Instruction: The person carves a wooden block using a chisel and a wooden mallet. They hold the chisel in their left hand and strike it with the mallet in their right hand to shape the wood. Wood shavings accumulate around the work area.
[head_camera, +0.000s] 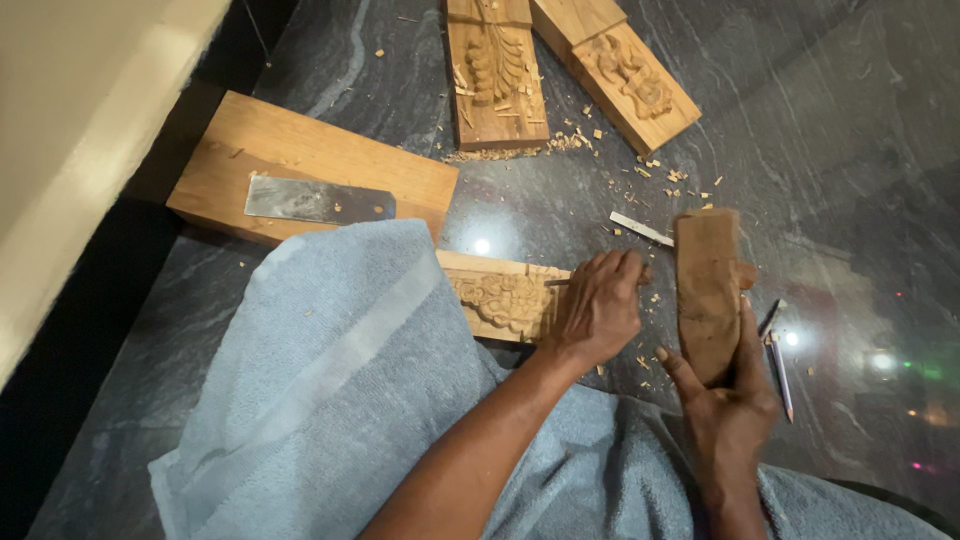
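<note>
**Woodcarver seated on a dark stone floor, chisel in one hand and wooden mallet in the other**

At about 10 o'clock a plain wooden block (300, 160) lies on the dark stone floor (820, 150), with a flat metal blade (318, 201) resting on its top face. Below it, a grey-blue cloth (330, 380) covers the person's lap and fills the lower left and centre of the view. Just right of the cloth's upper edge sits a carved wooden panel (505, 298) with floral relief, partly tucked under the cloth. The left hand (598, 308) is closed around a thin chisel (560, 282) whose tip touches the panel's right end. At 12 o'clock two more carved panels (497, 75) (632, 82) lie side by side, with wood chips (560, 145) scattered around them. Right of centre a small pale chisel (641, 229) lies on the floor. Beside it, at about 4 o'clock, the right hand (728, 405) grips a worn wooden mallet (708, 290) from below, fingers wrapped around it, held upright just right of the left hand. Further right, pencil-like tools (778, 365) rest on the floor near the mallet.
</note>
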